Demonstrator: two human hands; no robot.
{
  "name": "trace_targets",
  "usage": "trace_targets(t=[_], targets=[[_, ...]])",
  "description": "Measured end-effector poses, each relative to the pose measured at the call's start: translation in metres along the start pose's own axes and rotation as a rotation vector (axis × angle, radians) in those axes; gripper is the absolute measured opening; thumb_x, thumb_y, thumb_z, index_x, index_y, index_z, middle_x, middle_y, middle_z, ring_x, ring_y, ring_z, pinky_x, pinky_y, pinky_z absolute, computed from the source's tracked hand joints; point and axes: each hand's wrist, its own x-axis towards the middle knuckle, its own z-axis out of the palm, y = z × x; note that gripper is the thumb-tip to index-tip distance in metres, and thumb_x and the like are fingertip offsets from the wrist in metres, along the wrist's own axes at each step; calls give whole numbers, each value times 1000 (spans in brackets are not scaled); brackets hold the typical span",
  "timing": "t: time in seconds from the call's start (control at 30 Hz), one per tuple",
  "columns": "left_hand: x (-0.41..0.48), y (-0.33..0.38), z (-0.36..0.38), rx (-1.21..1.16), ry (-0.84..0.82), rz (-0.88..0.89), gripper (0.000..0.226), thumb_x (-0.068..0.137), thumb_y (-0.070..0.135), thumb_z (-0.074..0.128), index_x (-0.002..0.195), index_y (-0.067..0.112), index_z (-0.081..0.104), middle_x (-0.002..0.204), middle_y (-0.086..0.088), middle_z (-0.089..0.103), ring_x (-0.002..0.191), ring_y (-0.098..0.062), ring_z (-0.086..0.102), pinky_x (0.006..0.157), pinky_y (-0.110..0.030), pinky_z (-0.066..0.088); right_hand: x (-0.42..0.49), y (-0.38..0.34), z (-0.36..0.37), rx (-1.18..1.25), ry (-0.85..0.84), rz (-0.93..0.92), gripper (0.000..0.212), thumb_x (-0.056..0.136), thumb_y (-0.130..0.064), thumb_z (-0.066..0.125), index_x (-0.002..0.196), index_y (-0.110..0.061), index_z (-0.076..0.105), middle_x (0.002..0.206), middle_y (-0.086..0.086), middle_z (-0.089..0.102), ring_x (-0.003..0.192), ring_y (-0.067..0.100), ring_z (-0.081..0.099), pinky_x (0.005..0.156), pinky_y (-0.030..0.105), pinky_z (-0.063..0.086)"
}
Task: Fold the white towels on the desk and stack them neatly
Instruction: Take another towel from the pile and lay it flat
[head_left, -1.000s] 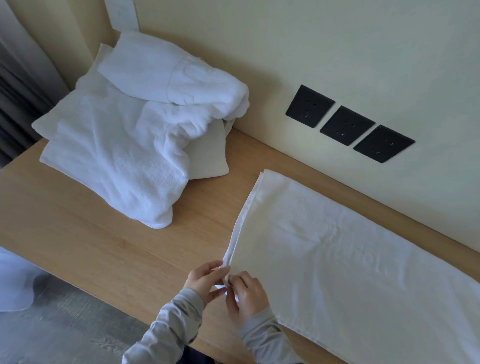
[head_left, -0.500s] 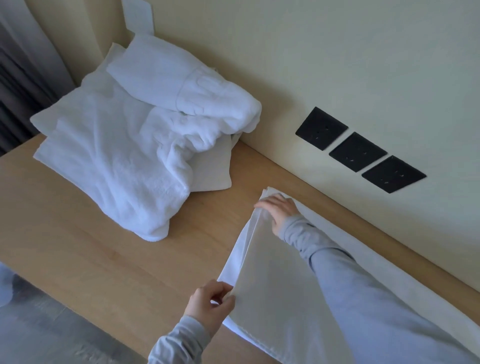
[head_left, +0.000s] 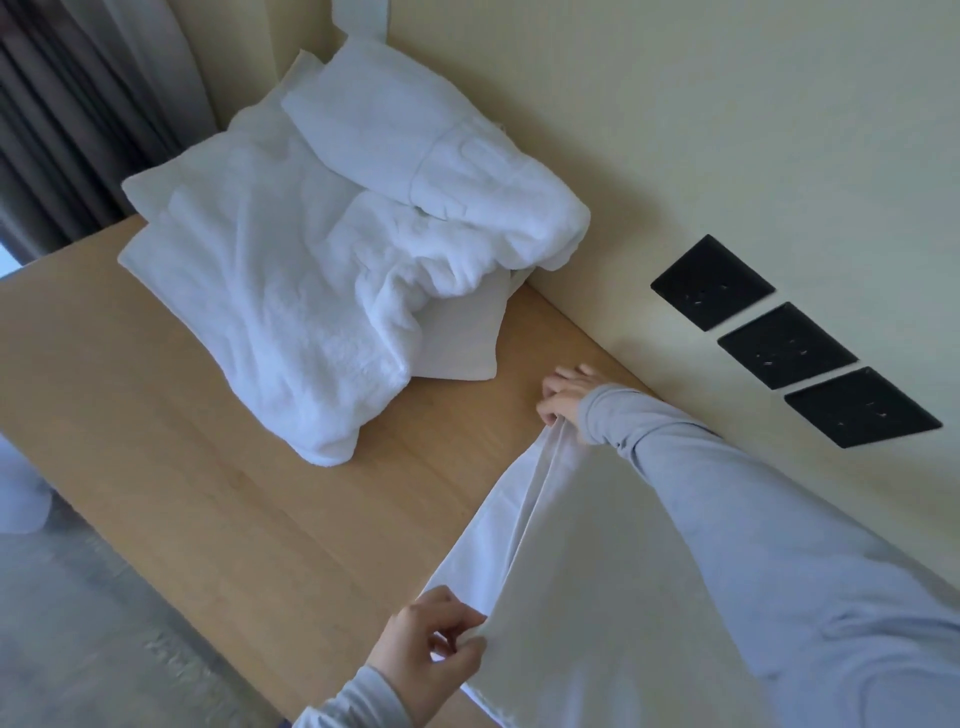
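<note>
Desk (head_left: 208, 493): left hand (head_left: 426, 649), seemingly right hand (head_left: 563, 397), pinch towel (head_left: 571, 597).

Edge of thin white towel (head_left: 597, 597) between left hand (head_left: 426, 649) and right hand (head_left: 563, 397) (rumpled towel pile (head_left: 311, 291) behind) on wooden desk (head_left: 208, 493).

Head camera looks steeply down, tilted, close over the desk (head_left: 156, 415).

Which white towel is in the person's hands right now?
The thin smooth white towel at the right: left hand pinches its near corner, right hand its far corner. The crumpled fluffy white towels at the back left lie untouched.
</note>
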Motion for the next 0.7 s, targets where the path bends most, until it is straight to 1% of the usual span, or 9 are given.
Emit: trace_targets(t=[0.1, 0.17, 0.23, 0.3, 0.4, 0.47, 0.57, 0.63, 0.7], targets=[[-2, 1, 1, -37, 6, 17, 21, 74, -2, 63, 69, 15, 73, 70, 4, 50, 60, -2, 51, 61, -12, 42, -5, 10, 0, -152, 13, -33, 46, 75, -3, 58, 112, -30, 57, 127, -3, 38, 112, 19, 29, 91, 26, 23], [-2, 2, 0, -58, -6, 28, 21, 75, -3, 63, 69, 14, 74, 69, 6, 49, 60, -2, 50, 62, -12, 41, -7, 19, 1, -201, 15, -6, 49, 78, -14, 64, 122, -32, 55, 127, -4, 37, 115, 20, 30, 96, 28, 24], [-3, 2, -5, -82, -37, 25, 31, 76, -4, 63, 63, 22, 72, 66, 10, 51, 58, -2, 48, 61, -13, 40, -12, 25, -2, -212, 65, 39, 36, 80, -35, 67, 114, -28, 62, 124, -4, 39, 113, 19, 31, 94, 29, 26], [-1, -3, -12, -90, -34, -11, 40, 78, -5, 63, 59, 30, 69, 64, 11, 55, 57, -1, 49, 60, -14, 39, -12, 37, -3, -192, 72, 127, 38, 80, -48, 65, 110, -24, 65, 125, -2, 40, 110, 18, 30, 97, 32, 27], [6, -20, -20, 51, 105, -143, 29, 79, 1, 65, 67, 27, 68, 66, 8, 61, 62, -2, 53, 65, -17, 43, -7, 43, 1, -73, 8, 214, 37, 86, -37, 63, 117, -18, 61, 137, 3, 40, 125, 24, 35, 107, 38, 29], [12, -30, -19, 189, 167, -273, 14, 79, 13, 65, 77, 26, 71, 73, 4, 68, 68, -8, 58, 68, -16, 44, 1, 34, 5, -33, 12, 219, 43, 93, -25, 52, 135, -17, 47, 146, 7, 36, 132, 29, 36, 108, 37, 32], [17, -39, -15, 212, 290, -363, 13, 77, 20, 67, 73, 33, 68, 73, 8, 68, 72, -9, 61, 58, -8, 40, 13, 18, 13, 114, 58, 334, 50, 97, -20, 35, 147, -22, 28, 152, 7, 30, 136, 32, 31, 111, 39, 30], [19, -41, -14, 205, 372, -391, 18, 76, 21, 67, 67, 35, 62, 67, 12, 63, 67, -7, 57, 51, -4, 34, 9, 6, 15, 304, 111, 407, 52, 92, -12, 46, 142, -17, 33, 148, 10, 30, 132, 34, 33, 109, 43, 31], [20, -40, -14, 185, 406, -388, 18, 76, 20, 67, 68, 35, 62, 65, 15, 60, 67, -6, 56, 52, -3, 33, -3, -12, 22, 245, 276, 364, 66, 79, -4, 62, 137, -19, 35, 140, 9, 34, 125, 32, 37, 104, 44, 33]])
